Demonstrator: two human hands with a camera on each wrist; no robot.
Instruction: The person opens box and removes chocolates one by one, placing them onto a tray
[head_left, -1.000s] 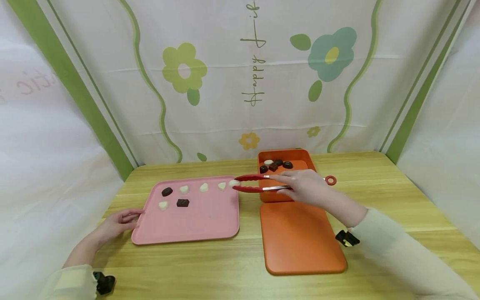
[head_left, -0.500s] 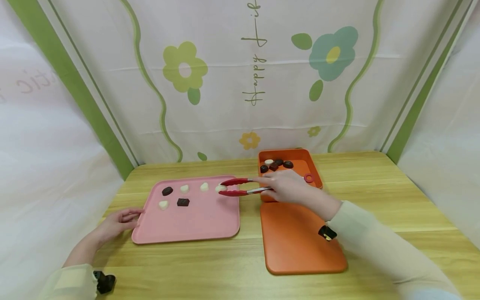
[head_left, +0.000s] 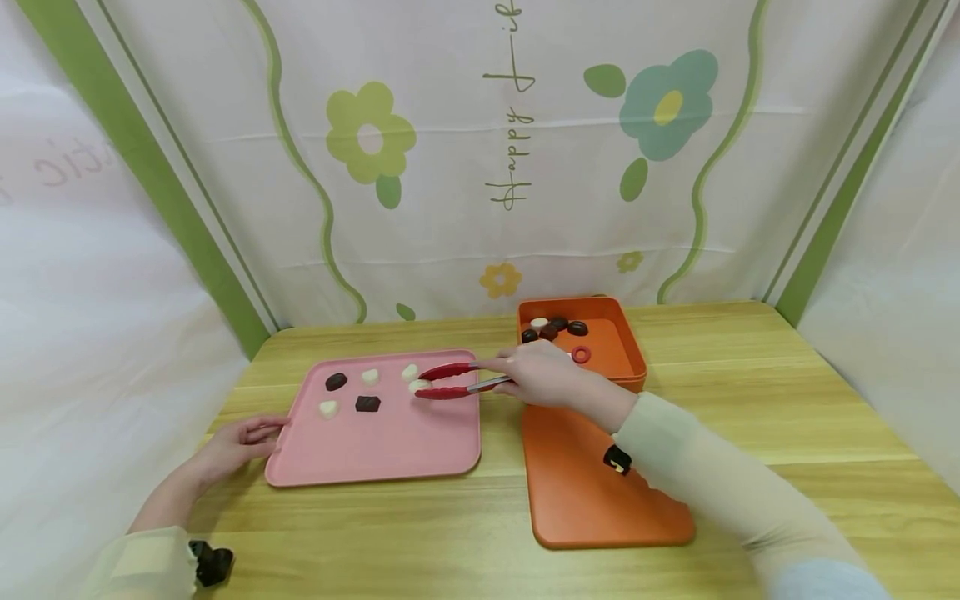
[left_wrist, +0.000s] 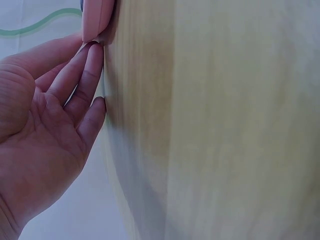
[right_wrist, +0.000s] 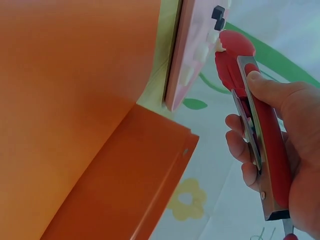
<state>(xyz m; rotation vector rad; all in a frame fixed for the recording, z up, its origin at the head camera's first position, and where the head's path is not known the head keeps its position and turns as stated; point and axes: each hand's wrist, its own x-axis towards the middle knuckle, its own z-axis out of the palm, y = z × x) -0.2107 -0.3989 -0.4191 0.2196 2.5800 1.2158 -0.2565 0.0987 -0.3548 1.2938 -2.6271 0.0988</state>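
My right hand (head_left: 543,372) holds red-and-steel tongs (head_left: 450,392), with the thumb along one arm and fingers curled round the other in the right wrist view. Between the red tips is a white chocolate-like piece (head_left: 418,387), over the right half of the pink tray (head_left: 375,454). On that tray lie white heart-shaped pieces (head_left: 328,409), a dark oval piece (head_left: 336,382) and a dark rectangular piece (head_left: 367,403). The tongs cover part of the back row. At the tray's left rim, my left hand (head_left: 234,446) rests with its fingertips touching the edge, fingers loosely extended.
An orange box (head_left: 626,337) at the back right contains several dark and white pieces. Before it lies a flat orange lid (head_left: 600,508), partly under my right forearm. A patterned cloth (head_left: 450,233) hangs behind the wooden table (head_left: 390,542).
My right hand has moved the tongs and the gripped white piece leftward, from the tray's right edge to further over the tray. My left hand has stayed at the rim.
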